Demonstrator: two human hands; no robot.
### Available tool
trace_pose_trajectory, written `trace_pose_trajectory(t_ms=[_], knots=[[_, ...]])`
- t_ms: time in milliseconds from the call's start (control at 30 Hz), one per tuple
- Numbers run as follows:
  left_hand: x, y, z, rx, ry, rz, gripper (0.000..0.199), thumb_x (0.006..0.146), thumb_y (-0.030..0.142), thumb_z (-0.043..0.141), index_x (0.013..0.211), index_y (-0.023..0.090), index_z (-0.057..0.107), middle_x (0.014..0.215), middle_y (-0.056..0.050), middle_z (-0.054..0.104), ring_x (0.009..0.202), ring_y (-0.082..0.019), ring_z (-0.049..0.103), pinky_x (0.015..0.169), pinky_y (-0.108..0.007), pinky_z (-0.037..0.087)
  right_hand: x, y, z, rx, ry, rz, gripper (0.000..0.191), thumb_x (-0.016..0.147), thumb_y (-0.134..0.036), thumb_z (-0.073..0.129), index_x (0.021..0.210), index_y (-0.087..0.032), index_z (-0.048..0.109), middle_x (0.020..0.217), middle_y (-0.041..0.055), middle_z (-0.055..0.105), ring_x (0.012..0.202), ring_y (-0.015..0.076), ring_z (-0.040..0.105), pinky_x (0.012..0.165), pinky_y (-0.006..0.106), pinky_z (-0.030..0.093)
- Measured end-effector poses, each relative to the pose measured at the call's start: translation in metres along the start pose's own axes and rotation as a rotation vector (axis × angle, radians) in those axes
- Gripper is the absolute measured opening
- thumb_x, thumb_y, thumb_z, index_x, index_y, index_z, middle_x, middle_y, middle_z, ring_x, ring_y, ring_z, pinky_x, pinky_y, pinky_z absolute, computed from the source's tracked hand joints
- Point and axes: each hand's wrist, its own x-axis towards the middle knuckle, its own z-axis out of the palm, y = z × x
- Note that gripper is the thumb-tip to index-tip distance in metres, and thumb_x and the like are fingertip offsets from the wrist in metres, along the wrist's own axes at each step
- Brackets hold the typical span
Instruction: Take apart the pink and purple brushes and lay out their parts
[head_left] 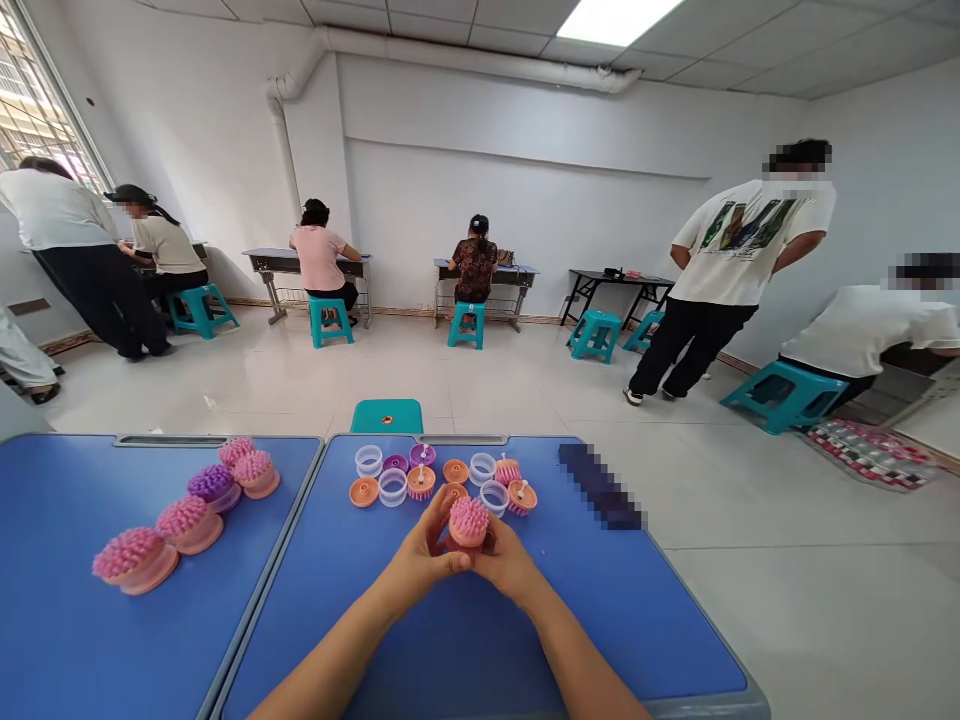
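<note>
Both my left hand (431, 550) and my right hand (510, 560) are closed around one pink bristle brush (469, 522), its bristles facing up, above the blue desk. My fingers hide most of its base. Just beyond my hands lie loose brush parts: clear rings (392, 488), orange discs (364, 491), a purple disc (395, 464), and bristle heads with white stems (522, 496). On the left desk stand several whole brushes, pink ones (190, 525) and a purple one (214, 487), bristles up.
Two blue desktops (292, 640) meet at a seam left of my arms. A blurred dark object (601, 487) lies at the right desk's far edge. Beyond stands a teal stool (387, 416). Other people sit at desks or stand about the room, one person (750, 250) at the right.
</note>
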Motion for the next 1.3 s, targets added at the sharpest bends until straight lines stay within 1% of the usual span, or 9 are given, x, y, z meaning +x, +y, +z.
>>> trace_pose_trajectory(t_ms=[133,267,433,533,600,700,800,933,1300], knots=[[-0.006,0.004,-0.005,-0.087,-0.097,-0.060,0.096,0.060,0.031,0.078,0.137,0.036,0.021,0.145,-0.007,0.028,0.132,-0.028,0.026,0.102,-0.039,0.032,0.001,0.002,-0.002,-0.051,0.079,-0.039,0.057,0.056,-0.043,0.079,0.103,-0.022,0.056,0.096,0.0046,0.061,0.089,0.0226,0.058,0.081,0.039,0.045],[-0.011,0.006,-0.007,-0.072,-0.168,-0.073,0.103,0.060,0.023,0.079,0.138,0.039,0.014,0.128,-0.007,0.049,0.114,-0.024,0.049,0.088,-0.032,0.042,-0.003,0.002,0.002,-0.046,0.031,-0.028,0.059,0.055,-0.046,0.078,0.102,-0.021,0.055,0.098,0.0051,0.059,0.091,0.0230,0.057,0.081,0.039,0.046],[-0.017,-0.001,-0.011,-0.019,-0.103,-0.091,0.104,0.060,0.024,0.078,0.139,0.032,0.011,0.098,-0.002,0.059,0.086,-0.017,0.060,0.072,-0.028,0.046,-0.005,-0.002,0.013,-0.017,-0.077,0.016,0.073,0.053,-0.051,0.078,0.113,-0.022,0.051,0.108,0.0069,0.057,0.101,0.0261,0.055,0.090,0.043,0.042],[-0.017,-0.003,-0.016,0.121,-0.031,-0.054,0.086,0.060,0.026,0.075,0.130,0.026,0.025,0.102,-0.005,0.059,0.089,-0.019,0.059,0.077,-0.032,0.047,-0.005,-0.003,0.013,-0.008,-0.104,-0.014,0.071,0.057,-0.051,0.076,0.117,-0.023,0.050,0.112,0.0076,0.056,0.106,0.0265,0.052,0.093,0.042,0.040],[-0.017,-0.003,-0.021,0.335,0.046,-0.015,0.066,0.062,0.025,0.071,0.118,0.023,0.036,0.100,-0.005,0.060,0.089,-0.019,0.059,0.078,-0.033,0.047,-0.005,-0.003,0.010,-0.040,-0.065,-0.046,0.066,0.060,-0.050,0.075,0.115,-0.022,0.052,0.114,0.0085,0.054,0.106,0.0260,0.052,0.090,0.040,0.042],[-0.017,-0.001,-0.026,0.731,0.159,0.092,0.036,0.068,0.018,0.061,0.100,0.021,0.046,0.097,-0.005,0.059,0.088,-0.019,0.058,0.079,-0.035,0.047,-0.005,0.000,0.004,-0.110,0.005,-0.009,0.069,0.060,-0.052,0.074,0.117,-0.021,0.051,0.115,0.0105,0.053,0.101,0.0251,0.054,0.081,0.036,0.046],[-0.017,-0.001,-0.028,0.943,0.202,0.260,0.030,0.066,0.009,0.052,0.094,0.020,0.050,0.099,-0.007,0.058,0.096,-0.021,0.055,0.086,-0.039,0.045,-0.005,0.002,0.002,-0.114,-0.007,0.075,0.075,0.060,-0.054,0.072,0.122,-0.021,0.046,0.108,0.0099,0.055,0.084,0.0203,0.058,0.063,0.029,0.049],[-0.017,0.000,-0.028,0.978,0.170,0.303,0.035,0.066,0.007,0.052,0.098,0.021,0.053,0.105,-0.008,0.055,0.100,-0.021,0.055,0.088,-0.038,0.046,-0.005,0.001,0.005,-0.054,-0.022,0.137,0.078,0.061,-0.058,0.069,0.126,-0.023,0.041,0.099,0.0072,0.056,0.064,0.0141,0.057,0.046,0.023,0.045],[-0.019,0.006,-0.029,0.913,0.059,0.194,0.041,0.073,0.026,0.060,0.114,0.025,0.053,0.114,-0.008,0.057,0.103,-0.022,0.056,0.090,-0.035,0.046,-0.004,-0.003,0.004,0.050,0.053,0.162,0.051,0.063,-0.049,0.072,0.103,-0.021,0.056,0.073,-0.0011,0.063,0.055,0.0132,0.060,0.054,0.028,0.048]])
